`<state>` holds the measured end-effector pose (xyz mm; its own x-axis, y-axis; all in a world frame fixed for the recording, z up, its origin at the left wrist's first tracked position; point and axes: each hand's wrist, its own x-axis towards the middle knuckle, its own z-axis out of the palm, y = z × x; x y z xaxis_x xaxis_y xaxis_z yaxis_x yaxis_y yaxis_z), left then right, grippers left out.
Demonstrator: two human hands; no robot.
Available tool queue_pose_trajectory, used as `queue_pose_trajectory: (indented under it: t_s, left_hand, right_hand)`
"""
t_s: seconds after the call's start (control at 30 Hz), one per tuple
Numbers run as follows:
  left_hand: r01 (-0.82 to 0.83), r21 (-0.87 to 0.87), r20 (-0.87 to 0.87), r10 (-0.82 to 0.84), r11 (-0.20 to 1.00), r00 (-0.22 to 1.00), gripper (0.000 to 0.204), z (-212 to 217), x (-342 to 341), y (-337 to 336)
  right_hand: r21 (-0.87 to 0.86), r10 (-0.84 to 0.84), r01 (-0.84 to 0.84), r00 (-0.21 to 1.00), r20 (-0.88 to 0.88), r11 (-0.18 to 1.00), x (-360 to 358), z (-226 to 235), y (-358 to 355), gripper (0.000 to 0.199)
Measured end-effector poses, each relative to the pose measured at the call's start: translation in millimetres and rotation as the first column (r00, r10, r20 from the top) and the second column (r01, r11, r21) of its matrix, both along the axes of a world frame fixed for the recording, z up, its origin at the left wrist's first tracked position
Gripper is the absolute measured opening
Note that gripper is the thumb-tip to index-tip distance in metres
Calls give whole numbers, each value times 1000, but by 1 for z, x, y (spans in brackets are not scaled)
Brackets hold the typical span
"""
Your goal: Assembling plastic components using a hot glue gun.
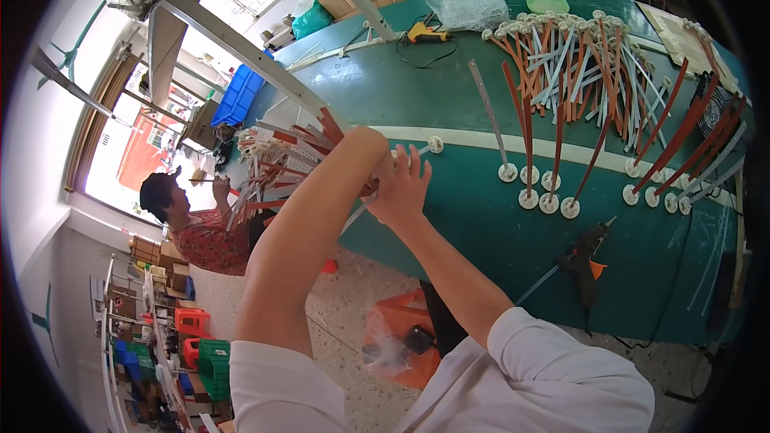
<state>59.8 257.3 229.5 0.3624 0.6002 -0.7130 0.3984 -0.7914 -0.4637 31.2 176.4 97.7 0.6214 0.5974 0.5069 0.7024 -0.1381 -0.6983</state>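
Observation:
My right hand (403, 191) is over the green table's left part, its fingers spread upward. A pale strip with a white round base (435, 144) runs behind those fingers and comes out below the palm; it appears gripped there. My left hand (374, 183) bends down at the wrist beside the right palm, its fingers mostly hidden. Just left of both hands lies a heap of red-brown and white strips (281, 156). To the right, several red-brown strips (528, 152) and a grey strip (487, 116) stand upright on white round bases.
A black glue gun (589, 261) with an orange trigger lies near the table's front edge. Behind are a yellow glue gun (425, 32), a plastic bag (469, 6), a green bowl (547, 4) and a large strip pile (561, 64). A person (210, 236) sits left, near a metal frame post (241, 48).

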Motion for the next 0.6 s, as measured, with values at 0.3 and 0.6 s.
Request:
queue_pose_trajectory:
  t_s: [0.3,0.6]
  left_hand:
    - [-23,-20,-7,23,1000,1000,44,27,7,-8]
    - [275,112,139,-289,955,947,54,57,28,-39]
  right_hand:
    - [264,208,-222,975,81,938,19,-11,17,57]
    - [134,321,-322,947,28,937,18,-17,21,61]
